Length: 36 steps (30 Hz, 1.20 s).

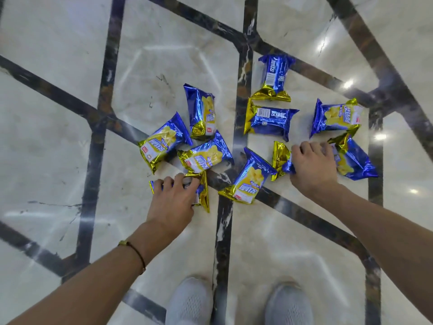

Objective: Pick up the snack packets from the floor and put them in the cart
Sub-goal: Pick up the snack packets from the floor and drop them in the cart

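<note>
You are looking straight down at a polished cream marble floor [51, 141]. Dark, veined stone bands [242, 90] cross it, some straight and some diagonal, framing large pale panels. Small bright light reflections [348, 83] glint on the gloss near your right edge. A softer sheen lies at lower left.

Some indoor hall, it seems: polished marble floor [58, 160] — dark inlaid bands [246, 55].

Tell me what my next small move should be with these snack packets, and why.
Probably lift both hands straight up. Your left hand grips the nearest packet and your right hand grips the gold-ended packet, and both packets seem to lie on the floor. The cart is out of view.
</note>
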Tool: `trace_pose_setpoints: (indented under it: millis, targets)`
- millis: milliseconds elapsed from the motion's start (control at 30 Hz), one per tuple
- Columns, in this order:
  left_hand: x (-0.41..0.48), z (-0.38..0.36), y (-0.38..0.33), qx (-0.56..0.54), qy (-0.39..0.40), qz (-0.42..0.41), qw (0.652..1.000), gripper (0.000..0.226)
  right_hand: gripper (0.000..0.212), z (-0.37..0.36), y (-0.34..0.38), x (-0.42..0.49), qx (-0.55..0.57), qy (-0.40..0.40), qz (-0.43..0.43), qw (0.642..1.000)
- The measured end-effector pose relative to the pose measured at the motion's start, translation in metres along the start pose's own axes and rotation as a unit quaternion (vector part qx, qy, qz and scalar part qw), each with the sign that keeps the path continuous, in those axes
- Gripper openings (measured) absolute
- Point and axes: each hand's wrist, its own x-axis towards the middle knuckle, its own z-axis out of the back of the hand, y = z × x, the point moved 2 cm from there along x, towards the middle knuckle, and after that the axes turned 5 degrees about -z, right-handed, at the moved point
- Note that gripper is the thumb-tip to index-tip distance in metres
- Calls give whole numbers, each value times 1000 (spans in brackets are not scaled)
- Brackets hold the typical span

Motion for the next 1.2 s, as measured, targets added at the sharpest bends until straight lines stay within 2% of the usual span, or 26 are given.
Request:
trace_pose_setpoints:
  millis: [133,233,333,433,567,700,800,967,1100,1200]
  targets:
    - [-29,32,4,-30,13,34,999,71,56,40,-10,-29,8,53,-20,998]
    - [-57,76,9,-41,21,50,998,70,54,95,-25,-53,28,60,-23,998]
    - [-87,144,22,-50,8,72,996,67,55,176,-37,-81,38,60,-20,997]
    - [-119,243,47,-77,-18,119,990,61,57,275,-40,-104,40,62,-13,997]
    - [-170,375,101,-85,-91,194,973,64,53,418,-34,-127,67,6,8,998]
    - [-240,484,159,-100,-154,265,947,59,52,553,-12,-147,59,-61,66,994]
    - [-321,543,201,-176,-205,331,904,54,55,645,19,-170,59,-83,109,989]
    - [-503,610,261,-247,-300,456,801,44,54,788,103,-235,42,-147,213,965]
    - [-659,642,289,-233,-330,559,724,41,48,886,202,-316,66,-194,313,927]
    - [-772,641,298,-238,-327,607,684,45,47,937,288,-397,82,-224,402,884]
